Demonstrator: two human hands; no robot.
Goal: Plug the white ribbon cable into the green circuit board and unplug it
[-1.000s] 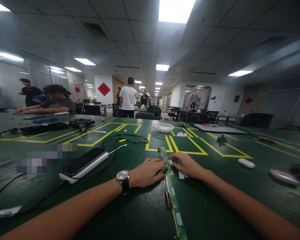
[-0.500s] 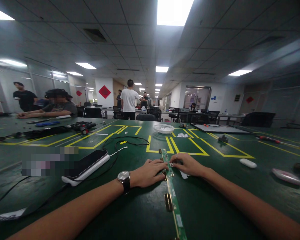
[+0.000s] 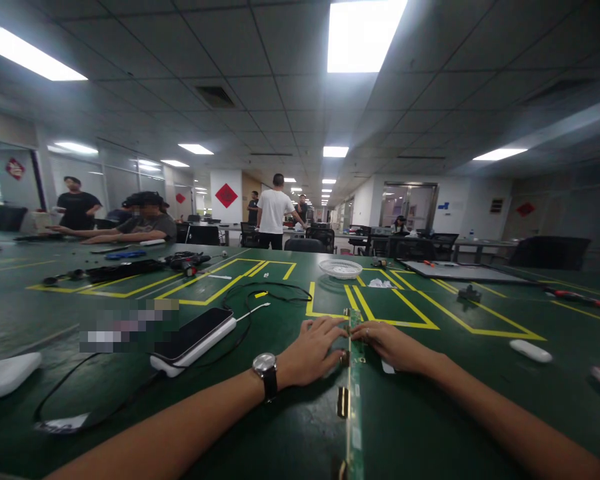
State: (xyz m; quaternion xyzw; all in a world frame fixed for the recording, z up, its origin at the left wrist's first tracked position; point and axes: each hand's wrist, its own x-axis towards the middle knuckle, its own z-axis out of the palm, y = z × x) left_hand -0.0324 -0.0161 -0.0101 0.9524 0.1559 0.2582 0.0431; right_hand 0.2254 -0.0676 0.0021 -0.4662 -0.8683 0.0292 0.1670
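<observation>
Where Touch Is Light, Bracing Comes First

Because the circuit board [image 3: 355, 390] points lengthwise toward the far edge of the table [image 3: 430, 433], I judge that steadiness counts more than force. From my remote seat I see the left hand [image 3: 310, 353] meeting its left side with fingers curled, not clenched, and the right hand [image 3: 397, 347] bent over the opposite side. The fingertips crowd together there, so I can't tell whether either hand grips the board or merely steadies it. I'd brace lightly with the left and leave fine movements to the right — the long near end has no hand on it and might swing. I'd spare the brown tab [image 3: 343, 403], which looks delicate, and mind the white piece [image 3: 388, 367] just beside the right hand.
</observation>
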